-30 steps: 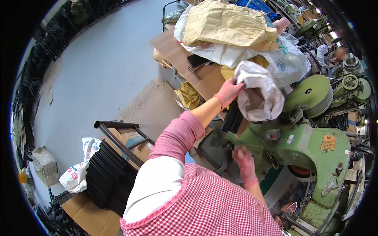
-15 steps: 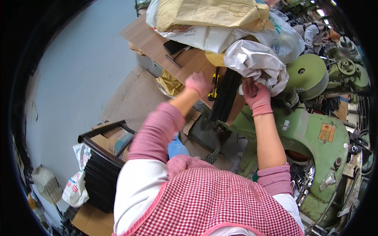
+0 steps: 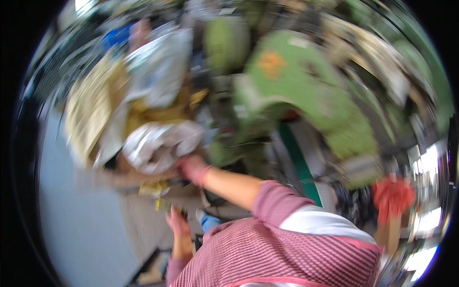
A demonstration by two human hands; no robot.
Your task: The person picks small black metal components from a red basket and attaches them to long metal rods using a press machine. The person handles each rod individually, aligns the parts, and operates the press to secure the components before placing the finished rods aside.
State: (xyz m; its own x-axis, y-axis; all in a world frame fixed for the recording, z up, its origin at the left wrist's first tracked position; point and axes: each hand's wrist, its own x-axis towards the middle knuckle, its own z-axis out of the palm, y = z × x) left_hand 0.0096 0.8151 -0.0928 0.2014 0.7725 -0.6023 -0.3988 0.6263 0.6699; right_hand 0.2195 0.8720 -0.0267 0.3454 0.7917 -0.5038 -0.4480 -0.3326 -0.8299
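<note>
At centre-left, whitish crumpled bag sits on the cluttered pile, just left of the green machine. My right hand is closed on its lower edge. Left hand is lower, near yellow scraps; grip can't tell, pic v. blurred.

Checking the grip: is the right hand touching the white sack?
Touching: the head view, though blurred, shows the right hand pressed against the white sack.
</note>
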